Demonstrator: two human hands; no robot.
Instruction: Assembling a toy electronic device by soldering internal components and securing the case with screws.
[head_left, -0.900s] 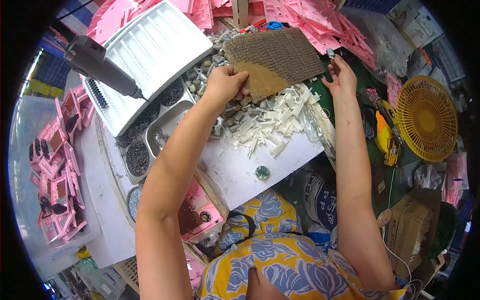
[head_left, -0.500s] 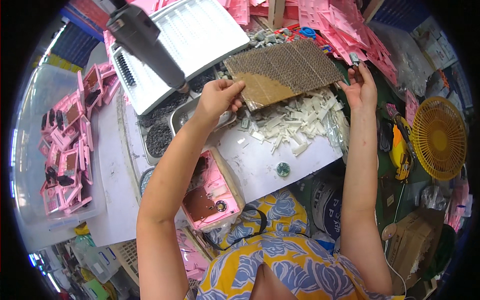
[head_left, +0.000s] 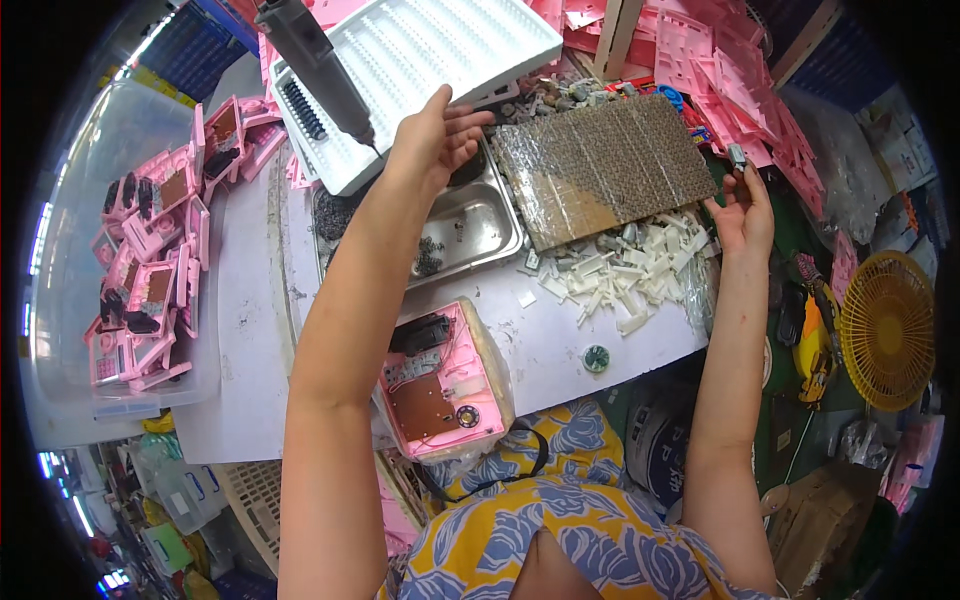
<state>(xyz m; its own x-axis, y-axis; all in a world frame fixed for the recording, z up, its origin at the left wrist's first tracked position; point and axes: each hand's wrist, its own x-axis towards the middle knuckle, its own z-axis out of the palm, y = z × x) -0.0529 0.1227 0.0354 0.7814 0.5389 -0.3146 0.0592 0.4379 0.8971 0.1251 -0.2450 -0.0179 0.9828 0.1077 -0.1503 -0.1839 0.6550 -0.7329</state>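
My left hand [head_left: 436, 140] is empty, its fingers stretched and apart above the steel tray [head_left: 508, 215], left of a cardboard piece [head_left: 605, 165]. That corrugated piece, partly covered by clear tape, lies between a heap of small grey parts [head_left: 570, 98] and loose white plastic pieces [head_left: 640, 270]. At the right, my right hand [head_left: 745, 215] pinches a small grey block-shaped part [head_left: 737, 157] at its fingertips, close to the cardboard's right edge. An opened pink plastic casing [head_left: 455, 385] with a brown board and black part inside sits at the table's front edge.
A dark electric screwdriver [head_left: 315, 70] hangs over a white tray with rows of holes [head_left: 430, 50]. Pink casings fill a clear bin [head_left: 60, 300] on the left. Pink panels [head_left: 720, 90] are piled at back right. A yellow fan [head_left: 885, 330] stands right; a small round green-topped item [head_left: 596, 359] lies in front.
My left hand has let go of the cardboard's left edge and moved up and left of it, fingers opening. My right hand still holds the small grey part. The whole view has shifted.
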